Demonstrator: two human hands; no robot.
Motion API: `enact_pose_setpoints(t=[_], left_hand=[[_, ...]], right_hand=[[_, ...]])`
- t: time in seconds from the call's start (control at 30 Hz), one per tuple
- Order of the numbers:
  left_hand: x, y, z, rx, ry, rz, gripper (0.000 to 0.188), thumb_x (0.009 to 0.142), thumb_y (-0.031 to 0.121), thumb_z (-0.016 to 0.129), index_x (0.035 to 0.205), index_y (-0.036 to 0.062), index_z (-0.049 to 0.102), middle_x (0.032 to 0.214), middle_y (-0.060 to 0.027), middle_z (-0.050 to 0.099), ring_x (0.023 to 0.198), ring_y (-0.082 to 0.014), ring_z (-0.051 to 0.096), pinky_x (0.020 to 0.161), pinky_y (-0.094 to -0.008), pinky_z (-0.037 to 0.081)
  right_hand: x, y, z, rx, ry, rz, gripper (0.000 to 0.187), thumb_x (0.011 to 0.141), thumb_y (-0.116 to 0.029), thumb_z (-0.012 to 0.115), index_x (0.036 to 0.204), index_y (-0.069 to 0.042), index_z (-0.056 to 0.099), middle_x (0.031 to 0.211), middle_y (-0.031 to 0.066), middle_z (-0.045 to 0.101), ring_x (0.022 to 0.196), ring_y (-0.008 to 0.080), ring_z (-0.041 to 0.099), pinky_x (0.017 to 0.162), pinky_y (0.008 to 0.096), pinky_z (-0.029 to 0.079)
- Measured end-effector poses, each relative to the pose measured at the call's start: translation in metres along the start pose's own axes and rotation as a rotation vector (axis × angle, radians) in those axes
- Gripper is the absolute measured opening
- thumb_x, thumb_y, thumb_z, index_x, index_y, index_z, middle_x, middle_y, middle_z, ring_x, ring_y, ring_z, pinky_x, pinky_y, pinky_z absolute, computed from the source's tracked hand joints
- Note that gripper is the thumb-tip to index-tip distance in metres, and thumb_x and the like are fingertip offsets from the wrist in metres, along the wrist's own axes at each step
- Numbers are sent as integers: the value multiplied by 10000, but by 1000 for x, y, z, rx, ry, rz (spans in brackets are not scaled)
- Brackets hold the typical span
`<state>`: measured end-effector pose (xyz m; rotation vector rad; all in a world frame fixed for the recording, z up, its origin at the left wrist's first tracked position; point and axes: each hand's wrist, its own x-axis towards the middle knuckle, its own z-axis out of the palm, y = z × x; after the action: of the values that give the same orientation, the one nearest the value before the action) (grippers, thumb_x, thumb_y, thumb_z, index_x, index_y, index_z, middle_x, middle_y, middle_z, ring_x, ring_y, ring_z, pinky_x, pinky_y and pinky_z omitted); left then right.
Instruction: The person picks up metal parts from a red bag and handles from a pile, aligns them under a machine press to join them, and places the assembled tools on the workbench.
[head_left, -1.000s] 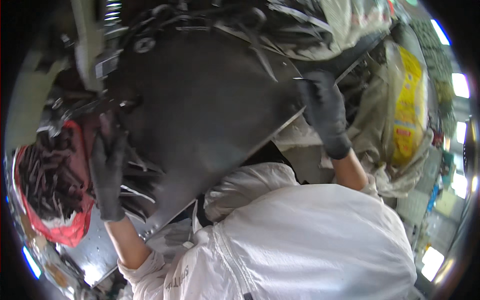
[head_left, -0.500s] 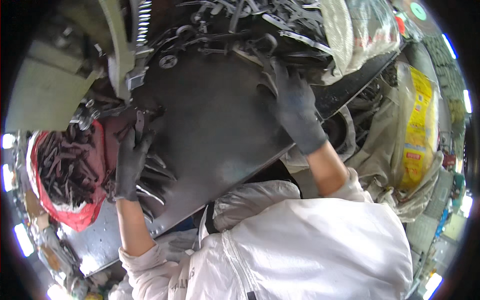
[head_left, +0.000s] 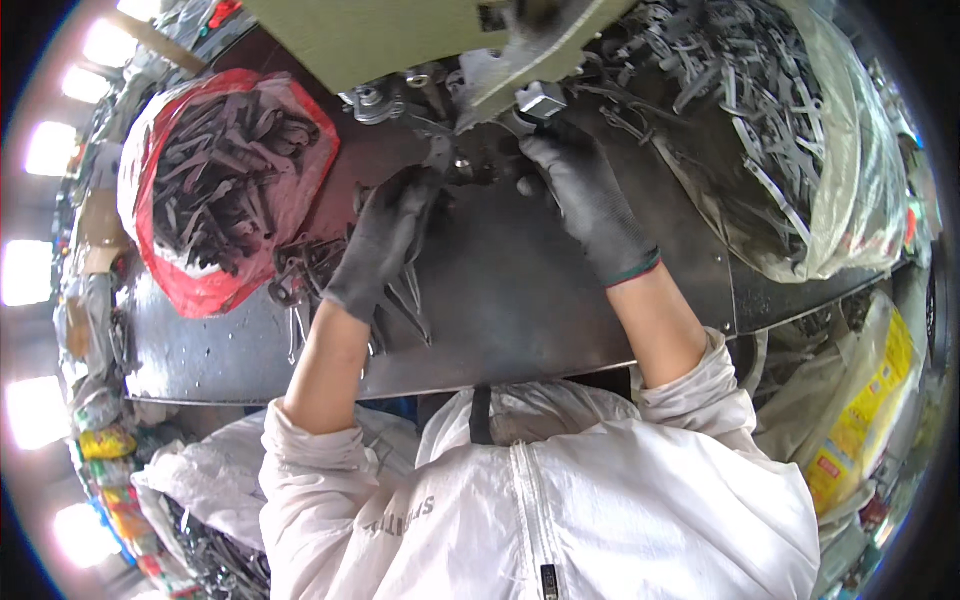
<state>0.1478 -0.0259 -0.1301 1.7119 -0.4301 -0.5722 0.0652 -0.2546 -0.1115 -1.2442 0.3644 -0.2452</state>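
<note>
Both of my hands wear dark grey work gloves and are at the green-and-grey machine. My left hand [head_left: 390,235] is closed on a flat grey metal part [head_left: 438,150], which sticks up past its fingertips. To the right, my right hand [head_left: 590,195] has its fingers bent around the end of a curved grey metal piece [head_left: 515,122]. Most of that piece is hidden by the glove and the machine. Just above the right fingertips is a shiny metal block [head_left: 540,100] on the machine. Several long metal parts [head_left: 408,295] lie under and beside my left wrist.
The machine [head_left: 440,40] overhangs the far side of the dark metal table [head_left: 500,310]. A red-rimmed bag [head_left: 325,130] full of dark metal parts stands at the left. At the far right, a whitish sack [head_left: 850,170] borders a heap of grey metal parts [head_left: 740,80].
My view has turned toward the machine. My right hand has come from the heap of parts to the machine, near my left hand. The left hand has moved up to the machine with its part.
</note>
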Motion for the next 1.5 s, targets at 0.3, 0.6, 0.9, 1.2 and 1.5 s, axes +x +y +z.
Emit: enact_pose_setpoints(t=[0.3,0.6,0.9,1.2,1.5], left_hand=[[17,22,-7,181,-105,3,350,1071,291,500,1168,-7,655,967,-79,691,817,-149,652,720,-318,527],[30,-18,-72,853,-28,272,301,992,183,564,1185,-20,674,1056,-199,708,894,-339,685,819,-397,562],[30,-68,-284,1392,543,-262,512,996,367,592,1328,-19,551,1279,-311,642,1190,-483,626,997,-539,505],[25,-73,-274,1599,413,-168,524,995,377,491,1429,89,547,1497,-245,530,1343,-434,546,1180,-515,349],[-4,-17,-239,1680,469,-269,409,966,322,582,1302,91,607,1283,-266,650,1177,-409,665,957,-552,526]], right_hand=[[4,11,23,-136,-206,95,268,988,-74,606,1233,17,666,970,88,739,829,134,700,675,284,581],[10,52,20,-186,-349,42,376,978,-55,590,1343,35,591,919,93,698,726,131,650,655,284,544],[11,47,29,-139,-233,114,412,996,-69,618,1377,74,552,934,93,692,638,127,617,595,283,501],[-18,6,34,-242,-196,101,447,990,-101,622,1398,66,548,1017,93,711,828,125,665,690,275,529],[-9,31,17,-290,-232,142,388,1013,-108,592,1369,43,555,992,92,705,740,106,628,643,257,519]])
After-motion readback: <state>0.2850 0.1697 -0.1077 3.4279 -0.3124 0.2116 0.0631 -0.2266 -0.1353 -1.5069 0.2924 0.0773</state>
